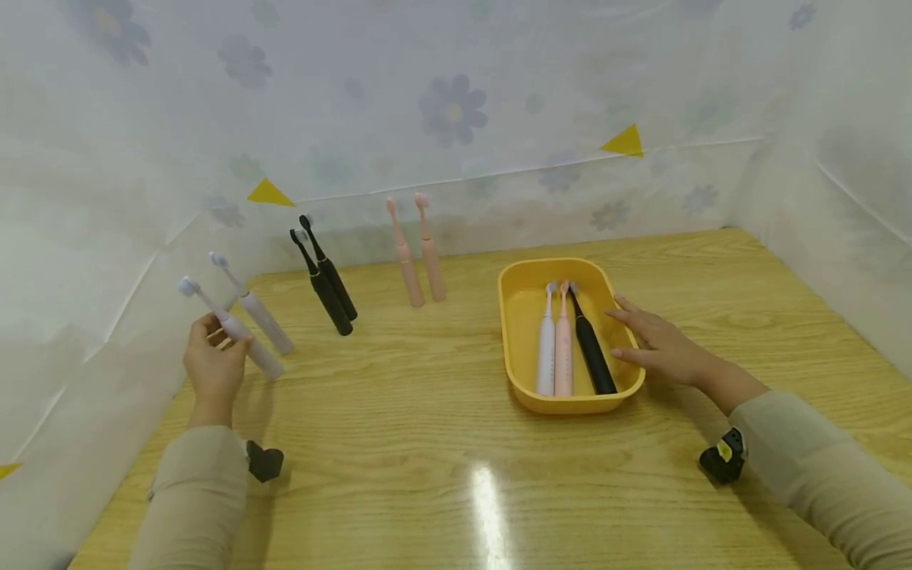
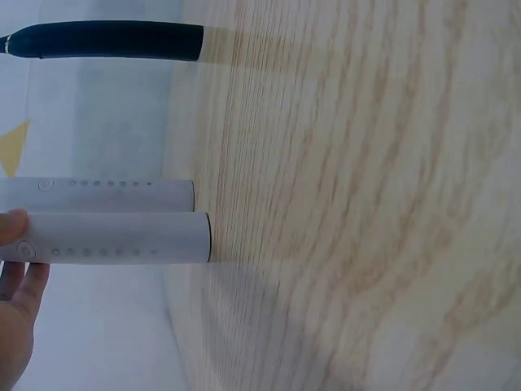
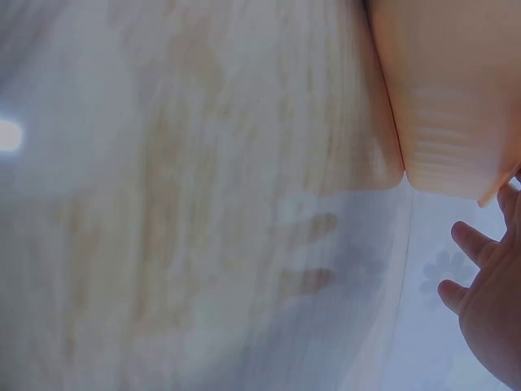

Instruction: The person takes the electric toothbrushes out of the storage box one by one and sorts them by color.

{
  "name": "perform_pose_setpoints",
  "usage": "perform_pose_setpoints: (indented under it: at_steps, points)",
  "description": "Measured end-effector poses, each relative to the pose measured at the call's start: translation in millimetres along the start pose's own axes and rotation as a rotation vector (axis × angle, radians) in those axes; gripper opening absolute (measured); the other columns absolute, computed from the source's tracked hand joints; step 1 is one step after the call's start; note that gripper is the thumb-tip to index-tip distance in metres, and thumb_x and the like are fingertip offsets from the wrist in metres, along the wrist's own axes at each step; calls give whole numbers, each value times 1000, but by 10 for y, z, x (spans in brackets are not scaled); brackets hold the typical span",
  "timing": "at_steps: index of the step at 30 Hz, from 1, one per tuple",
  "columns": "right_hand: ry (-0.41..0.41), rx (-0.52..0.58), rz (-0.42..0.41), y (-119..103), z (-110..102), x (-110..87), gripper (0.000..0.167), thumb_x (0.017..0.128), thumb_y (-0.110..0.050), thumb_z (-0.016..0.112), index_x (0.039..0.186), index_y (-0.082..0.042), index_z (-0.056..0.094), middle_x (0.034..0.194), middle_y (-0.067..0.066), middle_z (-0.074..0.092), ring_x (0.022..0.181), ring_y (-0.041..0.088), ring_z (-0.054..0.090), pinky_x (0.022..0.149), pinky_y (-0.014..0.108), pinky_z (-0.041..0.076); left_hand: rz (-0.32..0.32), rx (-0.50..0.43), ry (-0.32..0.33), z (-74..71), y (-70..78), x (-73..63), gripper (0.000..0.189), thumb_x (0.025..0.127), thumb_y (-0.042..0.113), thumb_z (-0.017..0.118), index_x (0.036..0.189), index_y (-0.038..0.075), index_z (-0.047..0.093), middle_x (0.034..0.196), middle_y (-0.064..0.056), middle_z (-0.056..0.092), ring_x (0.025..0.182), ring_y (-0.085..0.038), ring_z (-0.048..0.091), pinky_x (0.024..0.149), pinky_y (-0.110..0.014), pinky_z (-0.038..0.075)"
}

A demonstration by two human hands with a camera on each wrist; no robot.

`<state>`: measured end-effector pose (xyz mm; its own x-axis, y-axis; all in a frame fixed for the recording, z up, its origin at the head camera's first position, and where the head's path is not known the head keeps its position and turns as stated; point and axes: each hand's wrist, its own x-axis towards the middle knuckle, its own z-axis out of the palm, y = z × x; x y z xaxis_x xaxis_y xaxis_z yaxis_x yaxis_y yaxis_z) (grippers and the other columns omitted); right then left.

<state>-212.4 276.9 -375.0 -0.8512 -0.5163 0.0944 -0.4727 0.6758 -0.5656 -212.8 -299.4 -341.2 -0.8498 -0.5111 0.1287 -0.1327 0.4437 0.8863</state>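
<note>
My left hand [image 1: 215, 366] grips a white electric toothbrush [image 1: 251, 345] around its handle; its base is at the wood table. Just behind it stands a second white toothbrush [image 1: 265, 323], and the two handles [image 2: 106, 238] overlap in the left wrist view. On the right, my right hand [image 1: 659, 344] has its fingers spread at the right rim of a yellow tray [image 1: 507, 348]. Inside the tray lie a white toothbrush [image 1: 545, 356], a pink one [image 1: 563, 356] and a black one [image 1: 595, 356], side by side with heads toward the back.
Two black toothbrushes [image 1: 332, 305] stand upright right of the white pair. Farther right, two pink toothbrushes [image 1: 409, 277] stand near the back edge of the table [image 1: 399, 443]. A pale flowered sheet [image 1: 399, 95] with yellow triangles walls in the back and sides.
</note>
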Motion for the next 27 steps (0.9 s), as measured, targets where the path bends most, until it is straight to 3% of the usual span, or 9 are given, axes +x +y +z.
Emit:
perform_pose_setpoints:
  at_steps: [6,17,27]
  points:
    - [-6,-8,1,-1,-17,14,61,86,-26,52,134,1,25,142,18,4,122,44,12,90,62,14,26,33,0,-14,-37,25,54,81,3,57,129,3,31,126,-11,37,113,-22,39,87,-27,39]
    - [-4,9,6,-33,-11,-3,61,86,-26,53,133,1,25,141,19,5,122,44,11,90,62,15,18,53,-15,-16,-26,39,54,81,5,56,129,2,32,126,-13,38,113,-23,39,88,-29,39]
    - [36,6,-39,-31,-1,-2,61,85,-25,54,133,2,27,141,19,8,123,42,14,92,59,17,20,-27,10,0,-33,22,57,81,2,56,131,5,29,125,-12,37,112,-22,39,89,-28,38]
